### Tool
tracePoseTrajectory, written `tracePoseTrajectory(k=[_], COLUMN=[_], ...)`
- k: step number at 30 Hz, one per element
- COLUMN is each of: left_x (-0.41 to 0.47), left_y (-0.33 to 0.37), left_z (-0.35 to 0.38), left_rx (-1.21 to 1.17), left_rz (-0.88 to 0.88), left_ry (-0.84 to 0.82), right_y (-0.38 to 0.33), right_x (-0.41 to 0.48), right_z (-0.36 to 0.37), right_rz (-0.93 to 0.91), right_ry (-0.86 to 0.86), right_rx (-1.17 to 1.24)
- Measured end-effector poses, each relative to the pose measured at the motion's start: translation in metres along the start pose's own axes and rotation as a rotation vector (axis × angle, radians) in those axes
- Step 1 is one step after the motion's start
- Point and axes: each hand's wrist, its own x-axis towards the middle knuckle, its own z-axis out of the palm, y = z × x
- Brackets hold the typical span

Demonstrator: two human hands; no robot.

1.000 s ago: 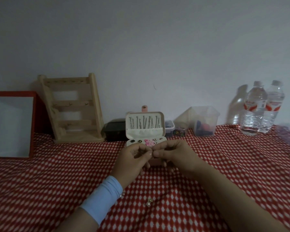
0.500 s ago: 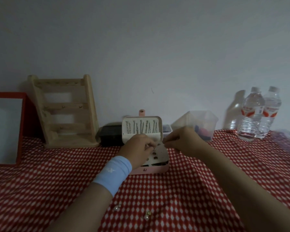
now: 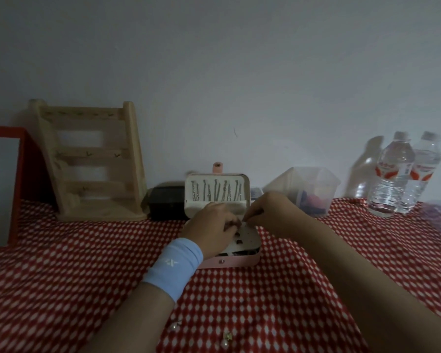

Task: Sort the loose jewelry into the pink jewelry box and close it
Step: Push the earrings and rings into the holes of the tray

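The pink jewelry box (image 3: 239,262) stands open at the middle of the bench (image 3: 303,289), toward its back edge. Compared with a second ago, both hands have moved from in front of the box to over it. The left hand (image 3: 211,225) lies curled on the white earring panel (image 3: 248,238). The right hand (image 3: 275,212) has its fingers pinched at the panel's far corner. I cannot tell what either hand holds. Pearl earrings (image 3: 225,338) remain at the near edge.

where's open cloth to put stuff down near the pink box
Bare cloth: left, between wooden stand and left forearm; right, between right forearm and water bottles. Crowded: left hand and right hand over the pink box, black case and clear tub behind it, pearl earrings between the forearms.
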Motion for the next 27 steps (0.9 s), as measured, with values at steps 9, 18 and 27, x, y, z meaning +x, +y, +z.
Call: tracePoseTrajectory(k=[9, 18, 27], left_x=[-0.001, -0.004, -0.037], left_y=[-0.006, -0.004, 0.013], left_z=[0.004, -0.002, -0.037], left_rx=[-0.008, -0.010, 0.008], left_rz=[0.041, 0.059, 0.009], left_ry=[0.028, 0.064, -0.038], right_y=[-0.011, -0.015, -0.043], right_x=[0.006, 0.000, -0.047], right_z=[-0.001, -0.003, -0.005], right_rz=[0.023, 0.020, -0.142], right_ry=[-0.103, -0.045, -0.077], right_rx=[-0.157, -0.179, -0.032])
